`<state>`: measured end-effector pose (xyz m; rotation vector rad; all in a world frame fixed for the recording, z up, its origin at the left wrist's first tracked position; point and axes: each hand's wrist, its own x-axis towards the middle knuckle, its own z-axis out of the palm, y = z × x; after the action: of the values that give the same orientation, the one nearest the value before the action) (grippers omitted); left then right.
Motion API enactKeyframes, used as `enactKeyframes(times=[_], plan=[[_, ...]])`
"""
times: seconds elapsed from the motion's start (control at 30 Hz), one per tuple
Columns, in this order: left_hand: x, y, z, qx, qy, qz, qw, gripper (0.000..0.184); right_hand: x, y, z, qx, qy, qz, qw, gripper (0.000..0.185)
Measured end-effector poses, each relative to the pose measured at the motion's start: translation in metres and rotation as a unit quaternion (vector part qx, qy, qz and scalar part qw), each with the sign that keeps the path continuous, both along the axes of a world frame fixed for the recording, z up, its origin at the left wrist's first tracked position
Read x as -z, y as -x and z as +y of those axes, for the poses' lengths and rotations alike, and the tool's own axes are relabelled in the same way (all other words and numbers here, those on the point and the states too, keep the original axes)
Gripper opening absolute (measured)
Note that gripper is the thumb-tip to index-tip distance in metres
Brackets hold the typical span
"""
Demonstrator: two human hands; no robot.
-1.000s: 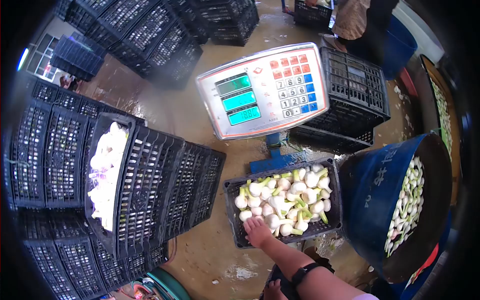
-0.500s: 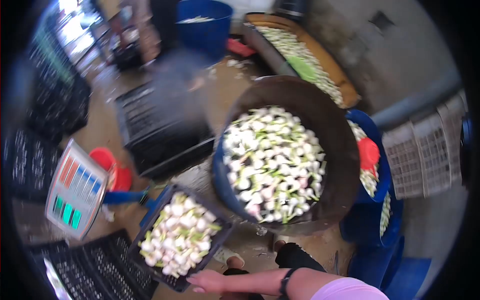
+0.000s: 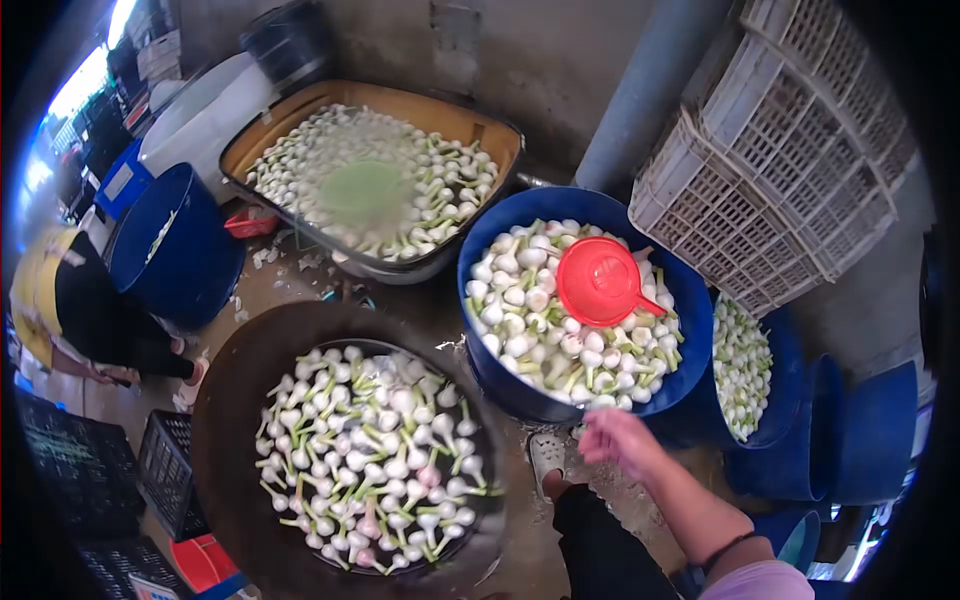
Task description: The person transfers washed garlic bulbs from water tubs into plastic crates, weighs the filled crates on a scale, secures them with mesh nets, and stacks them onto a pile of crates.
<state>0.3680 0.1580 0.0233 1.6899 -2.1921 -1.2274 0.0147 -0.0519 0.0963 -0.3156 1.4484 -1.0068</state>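
Right hand: one, bare, just beside the near edge of the blue tub; if it touches, I cannot tell.
Grip: fingers loosely bent, nothing is seen in them; how wide it is, I cannot tell.
Garlic: white bulbs with green stems, too many to count, heaped inside the blue tub.
Scoop: one, red, lying on this garlic, toward the tub's right edge.
Other tubs clearly with garlic: three; a dark round tub, a brown tub, and a second blue tub behind the right edge of the first.
White crates: at least two, leaning near the wall.
Person: one co-worker, bending at the floor's left side.
Writing: one pale label on a blue box, too small for reading.
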Motion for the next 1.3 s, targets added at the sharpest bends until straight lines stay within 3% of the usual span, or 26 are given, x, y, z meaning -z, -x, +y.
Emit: enactKeyframes(times=[0.03,0.07,0.1,0.13,0.17,0.2,0.23,0.27,0.3,0.33,0.4,0.47,0.5,0.57,0.6,0.73,0.83,0.9,0.93,1.0,1.07,1.1,1.13,1.17,1.23,1.3], plan=[[-0.004,0.053,-0.02,-0.003,-0.014,0.034,0.999,0.026,0.018,0.033,-0.023,0.066,-0.017,-0.003,0.998,0.031],[-0.02,0.102,-0.057,-0.01,-0.026,0.068,0.997,0.023,0.037,0.06,-0.048,0.063,-0.046,0.018,0.997,0.033],[-0.032,0.145,-0.103,-0.027,-0.203,0.059,0.977,0.04,0.053,0.08,-0.07,0.051,-0.049,0.019,0.997,0.037],[-0.022,0.206,-0.15,-0.133,0.011,0.268,0.954,0.025,0.073,0.096,-0.093,0.051,-0.046,-0.01,0.998,0.04],[-0.02,0.243,-0.196,-0.176,0.018,0.297,0.938,0.022,0.095,0.107,-0.113,0.051,-0.045,-0.039,0.997,0.042],[-0.03,0.277,-0.243,-0.279,-0.073,0.305,0.908,0.021,0.119,0.113,-0.133,0.051,-0.05,-0.051,0.996,0.042],[-0.014,0.302,-0.285,-0.311,-0.051,0.367,0.875,0.023,0.143,0.116,-0.153,0.074,-0.059,-0.09,0.991,0.045],[-0.007,0.321,-0.326,-0.373,-0.071,0.35,0.856,0.024,0.155,0.116,-0.171,0.096,-0.07,-0.13,0.984,0.048],[0.016,0.332,-0.362,-0.425,-0.121,0.37,0.817,0.037,0.166,0.115,-0.188,0.096,-0.076,-0.14,0.982,0.048],[0.055,0.341,-0.395,-0.443,-0.076,0.374,0.811,0.03,0.172,0.115,-0.206,0.072,-0.094,-0.078,0.99,0.051],[0.081,0.351,-0.46,-0.411,-0.036,0.247,0.877,0.045,0.197,0.109,-0.229,0.043,-0.112,-0.02,0.993,0.053],[0.133,0.351,-0.499,-0.306,0.09,0.123,0.94,0.054,0.238,0.101,-0.248,0.054,-0.033,0.275,0.959,0.066],[0.148,0.352,-0.51,-0.308,0.089,0.117,0.94,0.054,0.238,0.098,-0.257,0.051,-0.036,0.27,0.961,0.066],[0.173,0.356,-0.526,-0.18,0.1,0.016,0.978,0.062,0.235,0.102,-0.275,0.062,-0.167,0.286,0.942,0.072],[0.168,0.362,-0.529,-0.163,0.092,-0.019,0.982,0.068,0.237,0.11,-0.279,0.027,-0.189,0.257,0.947,0.082],[0.161,0.39,-0.527,-0.113,0.135,-0.144,0.974,0.074,0.251,0.119,-0.278,0.007,-0.227,0.312,0.922,0.078],[0.171,0.397,-0.522,-0.138,0.186,-0.156,0.96,0.072,0.262,0.125,-0.258,0.022,-0.14,0.351,0.926,0.069],[0.174,0.403,-0.521,-0.155,0.163,-0.166,0.96,0.068,0.249,0.132,-0.236,0.049,-0.005,0.364,0.93,0.057],[0.174,0.404,-0.521,-0.167,0.144,-0.177,0.959,0.064,0.237,0.14,-0.23,0.043,-0.004,0.365,0.93,0.057],[0.177,0.405,-0.52,-0.178,0.107,-0.168,0.964,0.06,0.199,0.153,-0.227,0.143,-0.072,0.061,0.985,0.054],[0.183,0.404,-0.516,-0.187,0.071,-0.159,0.967,0.055,0.204,0.159,-0.235,0.191,-0.025,0.069,0.979,0.058],[0.187,0.401,-0.512,-0.199,0.168,-0.128,0.957,0.056,0.206,0.163,-0.241,0.243,0.021,0.074,0.967,0.063],[0.192,0.4,-0.511,-0.207,0.265,-0.096,0.937,0.058,0.209,0.168,-0.251,0.231,-0.005,0.058,0.971,0.071],[0.181,0.402,-0.516,-0.206,0.267,-0.096,0.936,0.058,0.208,0.166,-0.263,0.232,-0.003,0.058,0.971,0.071],[0.146,0.41,-0.536,-0.21,0.342,0.021,0.916,0.065,0.207,0.158,-0.282,0.218,-0.028,0.061,0.974,0.076],[0.149,0.413,-0.564,-0.166,0.32,0.024,0.932,0.07,0.198,0.167,-0.294,0.215,-0.062,0.001,0.975,0.079]])
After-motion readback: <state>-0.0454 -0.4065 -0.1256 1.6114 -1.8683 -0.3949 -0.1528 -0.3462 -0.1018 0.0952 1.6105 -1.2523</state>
